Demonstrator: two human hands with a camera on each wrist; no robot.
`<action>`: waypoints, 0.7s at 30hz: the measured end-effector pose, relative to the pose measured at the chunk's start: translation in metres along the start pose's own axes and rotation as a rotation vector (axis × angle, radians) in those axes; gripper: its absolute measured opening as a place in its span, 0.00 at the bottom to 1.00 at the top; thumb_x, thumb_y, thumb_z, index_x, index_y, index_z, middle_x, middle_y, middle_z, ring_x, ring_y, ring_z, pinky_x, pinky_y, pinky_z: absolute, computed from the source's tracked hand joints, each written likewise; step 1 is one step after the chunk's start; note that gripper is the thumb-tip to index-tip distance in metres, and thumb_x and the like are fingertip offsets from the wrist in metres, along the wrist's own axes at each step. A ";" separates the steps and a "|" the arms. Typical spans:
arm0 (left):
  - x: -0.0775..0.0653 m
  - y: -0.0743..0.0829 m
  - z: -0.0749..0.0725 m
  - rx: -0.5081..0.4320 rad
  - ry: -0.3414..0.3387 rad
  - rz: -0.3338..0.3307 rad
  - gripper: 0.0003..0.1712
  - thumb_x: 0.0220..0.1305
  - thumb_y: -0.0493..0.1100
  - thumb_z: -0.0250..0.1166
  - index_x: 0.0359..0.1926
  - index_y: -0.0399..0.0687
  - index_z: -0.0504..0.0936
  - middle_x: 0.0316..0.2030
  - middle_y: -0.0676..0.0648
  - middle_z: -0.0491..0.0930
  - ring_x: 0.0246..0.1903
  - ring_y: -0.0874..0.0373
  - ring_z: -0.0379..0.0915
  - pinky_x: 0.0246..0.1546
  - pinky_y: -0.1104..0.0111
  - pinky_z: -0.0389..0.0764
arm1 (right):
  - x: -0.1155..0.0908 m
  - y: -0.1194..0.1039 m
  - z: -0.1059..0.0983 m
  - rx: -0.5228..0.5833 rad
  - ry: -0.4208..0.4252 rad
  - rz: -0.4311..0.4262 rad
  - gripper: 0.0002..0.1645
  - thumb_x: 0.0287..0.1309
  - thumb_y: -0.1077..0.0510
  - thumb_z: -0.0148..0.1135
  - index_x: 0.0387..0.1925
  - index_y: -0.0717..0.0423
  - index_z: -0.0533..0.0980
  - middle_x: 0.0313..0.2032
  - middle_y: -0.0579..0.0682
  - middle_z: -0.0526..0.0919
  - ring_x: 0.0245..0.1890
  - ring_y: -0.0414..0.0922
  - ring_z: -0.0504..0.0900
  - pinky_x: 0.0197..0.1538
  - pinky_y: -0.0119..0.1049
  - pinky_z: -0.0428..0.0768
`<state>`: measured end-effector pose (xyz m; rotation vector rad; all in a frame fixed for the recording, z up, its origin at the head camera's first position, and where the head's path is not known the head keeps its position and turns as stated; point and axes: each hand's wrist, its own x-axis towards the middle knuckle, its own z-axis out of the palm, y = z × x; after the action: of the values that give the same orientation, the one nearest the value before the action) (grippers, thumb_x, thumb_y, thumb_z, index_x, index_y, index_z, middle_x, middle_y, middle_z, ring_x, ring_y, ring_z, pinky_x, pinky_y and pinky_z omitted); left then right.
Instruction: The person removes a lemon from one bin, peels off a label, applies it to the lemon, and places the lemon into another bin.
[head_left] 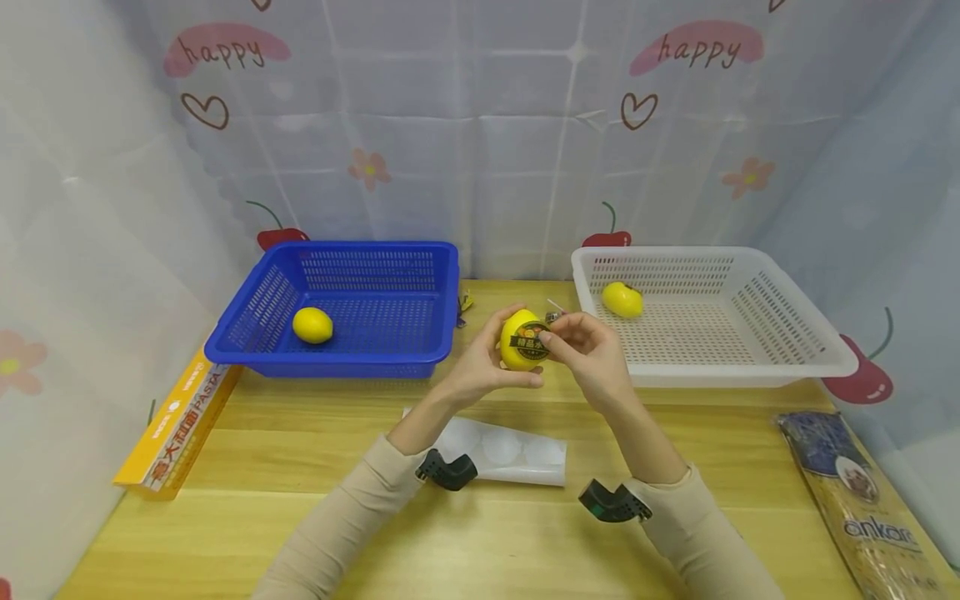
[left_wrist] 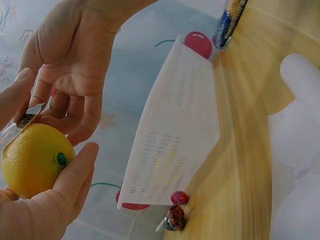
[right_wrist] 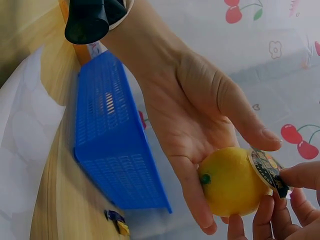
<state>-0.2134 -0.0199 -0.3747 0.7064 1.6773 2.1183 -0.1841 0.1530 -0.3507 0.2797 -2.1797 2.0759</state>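
Clock centred on mid-worktop, 12 at the far side.

Lemons, three: the held lemon at 12, above the worktop, in your left hand, grip curled round it; a second lemon in the blue basket at 10; a third lemon in the white basket at 2.
One dark label sits against the held lemon; your right hand pinches its edge.
Baskets, two.
Sweets, two, beside the white basket at 1.
One white sheet with pale circles, near centre.
One pasta box at 9, one bag at 4.
Worktop: pale yellow wood grain, light glare.
Room: pale curtain on the far side and both flanks, printed with cherries, hearts, flowers, "happy" twice.
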 end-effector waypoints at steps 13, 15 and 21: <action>0.000 -0.002 0.003 0.061 0.016 0.039 0.41 0.59 0.30 0.61 0.69 0.46 0.52 0.59 0.40 0.61 0.51 0.53 0.68 0.50 0.62 0.77 | -0.001 0.002 0.002 -0.040 0.036 -0.080 0.10 0.53 0.68 0.64 0.34 0.70 0.72 0.30 0.46 0.78 0.31 0.38 0.78 0.37 0.27 0.80; 0.000 -0.002 0.004 0.014 0.014 0.036 0.40 0.60 0.29 0.60 0.69 0.46 0.52 0.58 0.39 0.61 0.50 0.53 0.69 0.50 0.60 0.78 | -0.001 0.002 0.002 -0.066 0.050 -0.103 0.10 0.52 0.69 0.65 0.34 0.71 0.72 0.28 0.44 0.78 0.30 0.38 0.78 0.36 0.26 0.79; 0.000 -0.001 0.008 -0.029 0.023 0.047 0.37 0.62 0.27 0.57 0.69 0.44 0.52 0.57 0.37 0.60 0.48 0.53 0.70 0.49 0.58 0.78 | -0.002 0.001 0.005 -0.094 0.094 -0.158 0.11 0.48 0.71 0.68 0.31 0.72 0.72 0.26 0.42 0.78 0.29 0.37 0.77 0.36 0.26 0.78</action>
<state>-0.2091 -0.0133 -0.3747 0.7225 1.6545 2.1866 -0.1820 0.1481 -0.3527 0.3268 -2.1196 1.8593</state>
